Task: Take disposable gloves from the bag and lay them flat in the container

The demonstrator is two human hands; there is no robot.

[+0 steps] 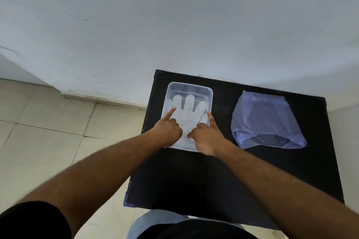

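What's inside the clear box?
A see-through glove lies flat in the clear box, fingers spread. Both hands cover its lower part, so whether more gloves lie underneath cannot be seen.

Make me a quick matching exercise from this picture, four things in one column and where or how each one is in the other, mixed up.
1. glove
2. bag
3. left hand
4. table

A. black, bearing everything
B. bluish, right of the container
C. spread flat inside the container
D. forefinger pressing the glove's left side

Pairs: 1-C, 2-B, 3-D, 4-A
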